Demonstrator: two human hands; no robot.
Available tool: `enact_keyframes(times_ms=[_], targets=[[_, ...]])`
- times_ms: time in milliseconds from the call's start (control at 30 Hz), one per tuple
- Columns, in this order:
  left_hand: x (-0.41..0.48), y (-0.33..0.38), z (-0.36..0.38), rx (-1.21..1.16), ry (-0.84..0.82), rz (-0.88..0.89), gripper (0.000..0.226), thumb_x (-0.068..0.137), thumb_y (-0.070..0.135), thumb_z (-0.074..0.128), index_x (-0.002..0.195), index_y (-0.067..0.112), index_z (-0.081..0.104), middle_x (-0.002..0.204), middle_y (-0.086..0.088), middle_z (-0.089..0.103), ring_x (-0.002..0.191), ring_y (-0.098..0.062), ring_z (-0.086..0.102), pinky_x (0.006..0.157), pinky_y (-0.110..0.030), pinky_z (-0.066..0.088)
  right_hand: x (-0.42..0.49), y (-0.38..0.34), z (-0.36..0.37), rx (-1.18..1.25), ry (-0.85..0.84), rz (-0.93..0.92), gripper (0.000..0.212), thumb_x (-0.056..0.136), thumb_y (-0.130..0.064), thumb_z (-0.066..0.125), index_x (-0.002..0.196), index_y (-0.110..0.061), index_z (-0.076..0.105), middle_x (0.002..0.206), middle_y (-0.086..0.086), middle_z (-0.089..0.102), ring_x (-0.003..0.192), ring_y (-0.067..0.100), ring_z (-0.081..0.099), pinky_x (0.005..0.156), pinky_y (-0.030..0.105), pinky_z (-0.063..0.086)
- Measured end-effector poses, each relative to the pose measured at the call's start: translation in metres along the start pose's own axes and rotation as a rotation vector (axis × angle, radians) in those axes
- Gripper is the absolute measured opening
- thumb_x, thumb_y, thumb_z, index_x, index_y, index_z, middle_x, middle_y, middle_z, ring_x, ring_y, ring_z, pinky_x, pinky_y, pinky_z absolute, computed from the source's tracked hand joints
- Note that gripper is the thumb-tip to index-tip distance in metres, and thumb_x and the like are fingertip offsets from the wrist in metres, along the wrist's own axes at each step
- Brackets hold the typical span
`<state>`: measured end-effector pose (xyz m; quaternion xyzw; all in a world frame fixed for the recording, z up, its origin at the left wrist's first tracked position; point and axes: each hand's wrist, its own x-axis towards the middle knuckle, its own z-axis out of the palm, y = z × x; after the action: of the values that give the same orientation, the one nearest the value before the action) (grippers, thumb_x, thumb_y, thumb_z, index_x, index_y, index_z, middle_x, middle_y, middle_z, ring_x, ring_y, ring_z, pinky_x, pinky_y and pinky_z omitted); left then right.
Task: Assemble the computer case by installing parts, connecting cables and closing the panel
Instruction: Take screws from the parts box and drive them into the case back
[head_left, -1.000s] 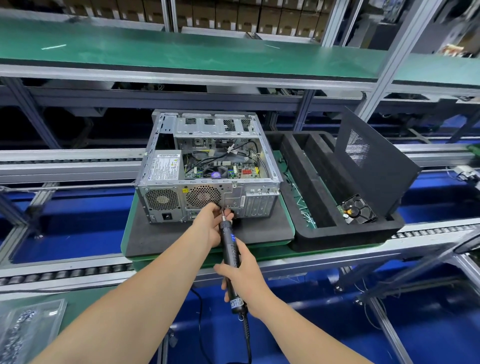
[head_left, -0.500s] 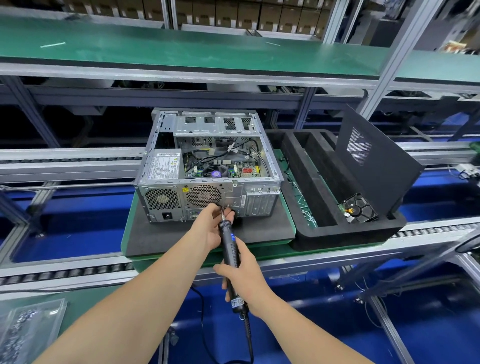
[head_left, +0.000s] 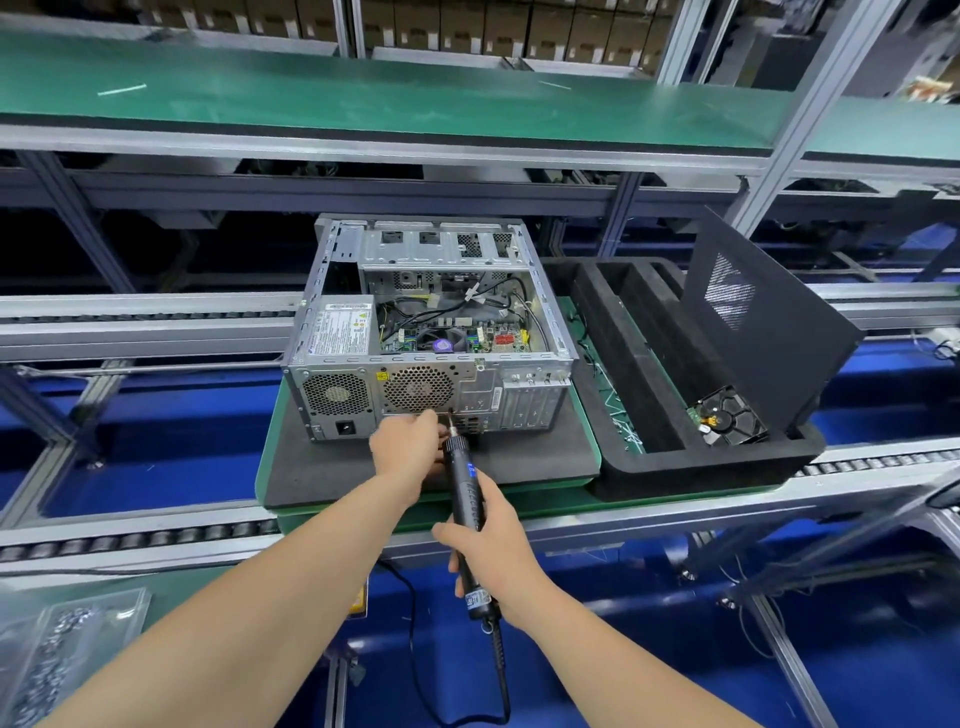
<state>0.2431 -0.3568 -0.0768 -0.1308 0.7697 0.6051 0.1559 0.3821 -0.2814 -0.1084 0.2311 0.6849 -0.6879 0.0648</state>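
Observation:
An open silver computer case (head_left: 431, 332) lies on a dark foam pad (head_left: 322, 473), its rear panel facing me and its motherboard and cables exposed. My right hand (head_left: 491, 553) grips a black electric screwdriver (head_left: 465, 499), whose bit touches the rear panel just below the round fan grille (head_left: 418, 388). My left hand (head_left: 408, 449) pinches the screwdriver's tip against the panel. The black side panel (head_left: 763, 322) leans upright in a black foam tray (head_left: 649, 467) to the right.
A hard drive (head_left: 730, 418) lies in the foam tray's near right slot. A clear bag of screws (head_left: 57, 654) sits at the lower left. The screwdriver's cord (head_left: 498, 670) hangs down toward the blue floor. Roller conveyor rails run in front of and behind the pallet, and a green shelf runs above.
Both hands and the screwdriver stay at the same spot on the rear panel; only the camera view shifts slightly.

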Motion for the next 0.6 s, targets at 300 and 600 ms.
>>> enact_keyframes(times_ms=[300, 600], targets=[[0.033, 0.106, -0.024, 0.644, -0.084, 0.971, 0.025, 0.097, 0.029, 0.039, 0.095, 0.020, 0.062, 0.100, 0.002, 0.064, 0.093, -0.013, 0.053, 0.082, -0.030, 0.041, -0.004, 0.001, 0.005, 0.026, 0.000, -0.014, 0.077, 0.086, -0.014, 0.076, 0.139, -0.057, 0.039, 0.096, 0.009, 0.069, 0.061, 0.017, 0.061, 0.053, 0.036, 0.057], [0.066, 0.129, 0.001, 1.057, -0.683, 0.205, 0.096, 0.079, 0.091, 0.029, 0.157, 0.036, 0.028, 0.167, 0.002, 0.020, 0.153, -0.026, 0.021, 0.121, -0.054, 0.012, -0.004, 0.000, -0.004, -0.009, 0.018, -0.019, 0.075, 0.086, -0.017, 0.076, 0.126, -0.069, 0.041, 0.094, 0.005, 0.069, 0.061, 0.015, 0.061, 0.054, 0.036, 0.057]])
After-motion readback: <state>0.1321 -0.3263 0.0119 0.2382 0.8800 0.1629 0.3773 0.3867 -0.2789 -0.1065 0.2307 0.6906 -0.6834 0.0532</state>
